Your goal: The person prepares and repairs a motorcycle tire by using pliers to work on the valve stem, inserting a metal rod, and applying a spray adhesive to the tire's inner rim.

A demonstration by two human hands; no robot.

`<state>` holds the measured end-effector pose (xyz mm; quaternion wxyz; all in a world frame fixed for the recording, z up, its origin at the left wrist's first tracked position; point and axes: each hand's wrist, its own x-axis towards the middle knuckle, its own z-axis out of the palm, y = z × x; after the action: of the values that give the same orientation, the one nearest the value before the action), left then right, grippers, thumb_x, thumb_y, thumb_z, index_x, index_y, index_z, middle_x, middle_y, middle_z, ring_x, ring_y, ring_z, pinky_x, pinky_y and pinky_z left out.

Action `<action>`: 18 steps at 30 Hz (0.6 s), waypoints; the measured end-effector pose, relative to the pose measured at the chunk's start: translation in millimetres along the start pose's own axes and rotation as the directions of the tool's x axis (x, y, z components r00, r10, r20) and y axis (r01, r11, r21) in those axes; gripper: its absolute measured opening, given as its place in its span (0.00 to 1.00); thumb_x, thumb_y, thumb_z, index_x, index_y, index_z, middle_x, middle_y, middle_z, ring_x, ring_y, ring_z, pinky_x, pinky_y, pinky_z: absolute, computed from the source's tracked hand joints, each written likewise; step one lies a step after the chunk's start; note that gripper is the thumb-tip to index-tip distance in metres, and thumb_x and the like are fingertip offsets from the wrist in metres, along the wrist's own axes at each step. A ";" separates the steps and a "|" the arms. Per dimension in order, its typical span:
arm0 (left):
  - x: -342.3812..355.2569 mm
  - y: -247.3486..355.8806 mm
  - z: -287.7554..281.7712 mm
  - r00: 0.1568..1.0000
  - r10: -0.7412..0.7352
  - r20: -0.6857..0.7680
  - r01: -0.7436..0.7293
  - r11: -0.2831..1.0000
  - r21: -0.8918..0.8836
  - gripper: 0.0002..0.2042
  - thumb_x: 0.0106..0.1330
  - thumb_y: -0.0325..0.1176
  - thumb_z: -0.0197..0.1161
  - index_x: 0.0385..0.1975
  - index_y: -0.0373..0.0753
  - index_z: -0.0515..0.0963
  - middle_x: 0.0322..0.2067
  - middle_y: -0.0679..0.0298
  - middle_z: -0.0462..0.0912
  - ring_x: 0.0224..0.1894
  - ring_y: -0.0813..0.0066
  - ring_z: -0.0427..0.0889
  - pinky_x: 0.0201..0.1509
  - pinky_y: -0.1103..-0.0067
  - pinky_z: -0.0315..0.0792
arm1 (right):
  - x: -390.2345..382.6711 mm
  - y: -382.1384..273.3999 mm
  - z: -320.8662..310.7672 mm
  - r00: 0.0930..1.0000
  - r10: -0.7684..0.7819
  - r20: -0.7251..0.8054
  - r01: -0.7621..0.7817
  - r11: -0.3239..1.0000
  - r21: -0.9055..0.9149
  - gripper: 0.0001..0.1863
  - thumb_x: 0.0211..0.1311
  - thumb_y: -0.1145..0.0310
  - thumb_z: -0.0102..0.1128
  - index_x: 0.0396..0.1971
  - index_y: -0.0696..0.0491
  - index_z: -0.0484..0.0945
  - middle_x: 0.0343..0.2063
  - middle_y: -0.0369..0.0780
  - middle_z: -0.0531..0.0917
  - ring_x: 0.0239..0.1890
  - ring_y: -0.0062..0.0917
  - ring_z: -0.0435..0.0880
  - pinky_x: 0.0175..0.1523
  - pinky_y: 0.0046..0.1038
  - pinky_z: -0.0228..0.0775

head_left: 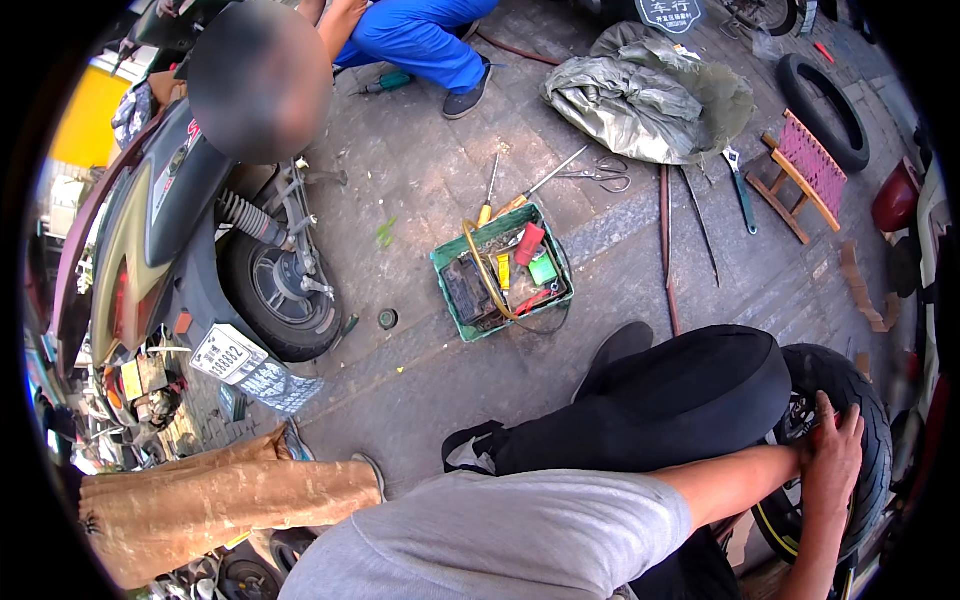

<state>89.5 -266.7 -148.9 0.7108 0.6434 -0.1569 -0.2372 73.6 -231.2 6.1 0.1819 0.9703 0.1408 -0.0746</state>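
At the right edge of the head view, a motorcycle wheel with a black tyre (pixel 872 410) stands beside my bent knee. My right hand (pixel 835 455) reaches up from the lower edge to its hub side, fingers bent over a small red thing (pixel 822 432) that is mostly covered. From the grey sleeve my left forearm (pixel 745 475) stretches to the same spot. There my left hand is hidden behind the right one, so its fingers do not show. Yellow edging (pixel 775 530) runs along the rim's lower part.
A green toolbox (pixel 462 330) with assorted items sits mid-floor; screwdrivers (pixel 487 212), scissors (pixel 605 175) and a wrench (pixel 742 195) lie beyond. A scooter (pixel 180 190) stands left, near a crouching person in blue trousers (pixel 420 40). A small stool (pixel 800 180), loose tyre (pixel 825 115) and silvery cover (pixel 640 95) are upper right.
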 end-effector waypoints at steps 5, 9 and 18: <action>1.7 -2.6 2.1 1.000 -0.023 0.000 0.023 1.000 -0.005 0.16 0.71 0.38 0.62 0.53 0.35 0.84 0.51 0.43 0.88 0.54 0.46 0.88 0.58 0.62 0.80 | 2.1 0.8 -1.3 1.000 -0.017 -0.003 0.018 0.999 0.035 0.43 0.56 0.83 0.68 0.74 0.42 0.72 0.70 0.60 0.70 0.66 0.56 0.75 0.68 0.45 0.75; 2.7 -2.6 7.7 0.999 -0.034 0.006 0.034 0.999 -0.002 0.16 0.71 0.37 0.62 0.53 0.34 0.84 0.51 0.43 0.88 0.54 0.45 0.88 0.58 0.62 0.80 | 0.7 1.3 0.8 1.000 -0.015 -0.025 0.017 0.999 0.052 0.43 0.56 0.84 0.67 0.74 0.43 0.73 0.69 0.60 0.70 0.65 0.56 0.75 0.69 0.45 0.73; 10.9 -4.2 6.6 0.998 -0.055 -0.003 0.055 0.998 -0.002 0.16 0.71 0.36 0.62 0.53 0.34 0.83 0.51 0.42 0.88 0.54 0.45 0.87 0.58 0.62 0.81 | 1.5 -0.4 -1.6 0.995 -0.052 -0.086 0.058 0.996 0.069 0.41 0.53 0.80 0.71 0.71 0.43 0.76 0.61 0.54 0.73 0.60 0.51 0.76 0.62 0.46 0.76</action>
<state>94.6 -278.4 -153.1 0.7047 0.6474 -0.1376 -0.2558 75.1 -229.8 7.1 0.1389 0.9742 0.1722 -0.0438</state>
